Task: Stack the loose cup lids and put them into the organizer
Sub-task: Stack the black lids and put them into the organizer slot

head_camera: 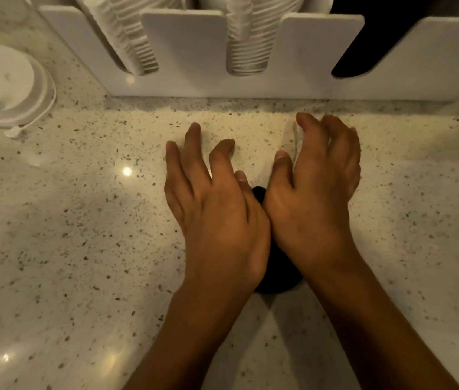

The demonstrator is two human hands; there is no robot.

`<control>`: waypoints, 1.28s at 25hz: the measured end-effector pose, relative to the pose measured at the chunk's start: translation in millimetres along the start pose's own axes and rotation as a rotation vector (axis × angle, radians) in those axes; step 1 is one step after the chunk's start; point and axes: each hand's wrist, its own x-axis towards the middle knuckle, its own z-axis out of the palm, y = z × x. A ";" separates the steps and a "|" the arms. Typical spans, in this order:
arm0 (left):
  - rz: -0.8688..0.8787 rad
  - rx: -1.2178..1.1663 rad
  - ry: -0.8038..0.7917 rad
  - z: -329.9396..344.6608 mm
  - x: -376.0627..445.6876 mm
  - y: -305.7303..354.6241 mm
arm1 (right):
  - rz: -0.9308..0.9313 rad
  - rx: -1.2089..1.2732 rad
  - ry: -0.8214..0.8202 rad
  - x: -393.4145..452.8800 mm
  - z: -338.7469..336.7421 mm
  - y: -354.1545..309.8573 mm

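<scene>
A black cup lid (277,277) lies on the speckled counter, mostly hidden under my two hands; only its near rim and a small far part (259,194) show. My left hand (217,209) is palm down over its left side, fingers spread and reaching past it. My right hand (315,192) covers its right side with loosely curled fingers, slightly blurred. Neither hand's fingers visibly grip the lid. The white organizer (251,85) stands at the back, with white lid stacks (246,43) in two slots and a dark stack (363,52) in the right slot.
A small stack of white lids (6,85) sits on the counter at the far left, beside the organizer. A small white bit (12,132) lies just in front of it. The speckled counter (82,249) stretches to both sides of my arms.
</scene>
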 end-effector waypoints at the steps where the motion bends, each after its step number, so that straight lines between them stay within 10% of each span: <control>1: 0.005 -0.005 -0.007 0.3 0.1 -0.2 | 0.002 0.012 -0.009 0.2 0.0 1.2; 25: 0.169 -0.139 -0.073 2.6 -25.4 -2.1 | 0.027 0.213 0.142 2.4 -1.4 7.7; 32: 0.130 -0.170 -0.006 6.1 -25.9 -4.4 | -0.067 0.096 -0.048 -31.3 -5.8 31.2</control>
